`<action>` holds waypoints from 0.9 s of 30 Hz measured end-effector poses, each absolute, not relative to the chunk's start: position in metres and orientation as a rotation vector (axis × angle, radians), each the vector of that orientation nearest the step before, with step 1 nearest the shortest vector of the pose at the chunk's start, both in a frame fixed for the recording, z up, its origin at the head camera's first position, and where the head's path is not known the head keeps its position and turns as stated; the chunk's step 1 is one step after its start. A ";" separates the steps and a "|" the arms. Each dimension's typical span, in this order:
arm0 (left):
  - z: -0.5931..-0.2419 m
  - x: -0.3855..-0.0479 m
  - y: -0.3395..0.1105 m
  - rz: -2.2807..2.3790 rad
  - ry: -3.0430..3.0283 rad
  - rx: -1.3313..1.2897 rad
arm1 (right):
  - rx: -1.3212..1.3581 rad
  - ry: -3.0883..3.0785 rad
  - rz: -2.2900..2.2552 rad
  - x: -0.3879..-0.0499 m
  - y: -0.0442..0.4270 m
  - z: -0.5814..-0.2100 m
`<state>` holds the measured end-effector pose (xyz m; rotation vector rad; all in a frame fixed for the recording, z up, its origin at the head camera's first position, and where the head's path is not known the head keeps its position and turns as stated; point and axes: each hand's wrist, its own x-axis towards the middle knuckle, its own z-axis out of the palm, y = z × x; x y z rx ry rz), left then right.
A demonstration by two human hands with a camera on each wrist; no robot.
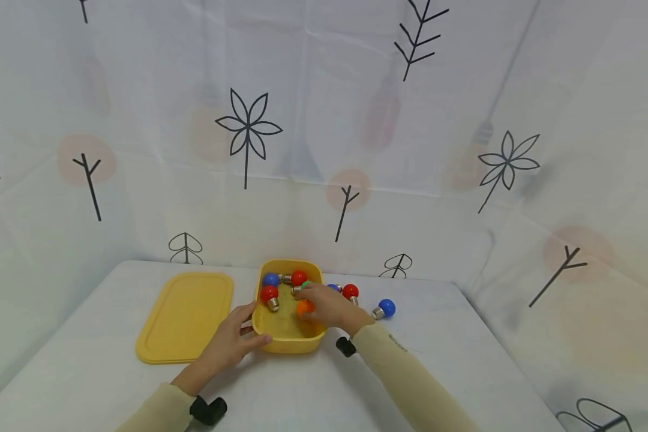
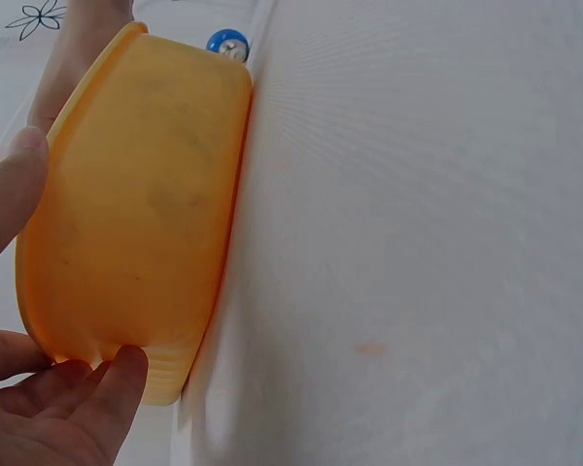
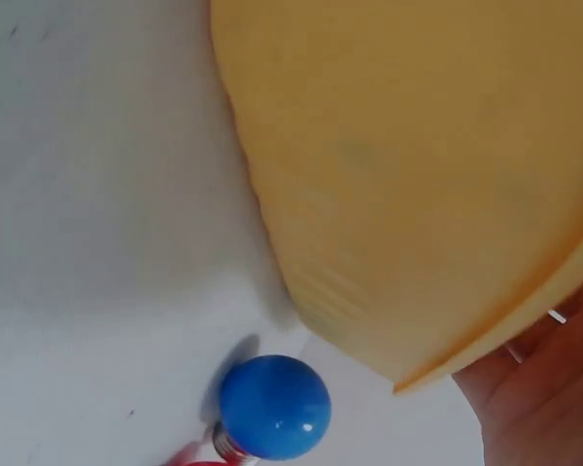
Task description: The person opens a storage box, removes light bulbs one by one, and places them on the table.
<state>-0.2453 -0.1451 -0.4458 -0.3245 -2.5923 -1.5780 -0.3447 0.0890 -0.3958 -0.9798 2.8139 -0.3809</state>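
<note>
A yellow plastic box [image 1: 288,346] stands on the table with several coloured light bulbs in it. My left hand [image 1: 231,341] grips its left side, with the thumb at the near rim and the fingers along the side wall; the left wrist view shows the fingers [image 2: 117,398] against the box [image 2: 146,214]. Over the right rim, my right hand [image 1: 332,307] reaches inside and holds an orange bulb [image 1: 305,308] low in the box. Its fingertips are partly hidden. Red bulbs [image 1: 269,293], a blue bulb [image 1: 270,279] and a partly covered green bulb [image 1: 305,285] lie around it.
Right of the box, a red bulb [image 1: 350,291] and a blue bulb [image 1: 387,308] lie on the white table, with another blue one partly behind my right hand. A flat yellow lid [image 1: 186,315] rests to the left. A patterned cloth [image 1: 302,150] hangs behind.
</note>
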 end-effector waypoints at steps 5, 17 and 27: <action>-0.446 -0.246 -0.145 -1.580 -2.605 -0.305 | -0.992 2.793 -0.414 -0.343 0.085 -0.398; -0.447 -0.248 -0.145 -1.585 -2.590 -0.310 | -0.943 2.783 -0.388 -0.345 0.074 -0.405; -0.447 -0.248 -0.145 -1.590 -2.593 -0.299 | -0.976 2.786 -0.358 -0.349 0.071 -0.406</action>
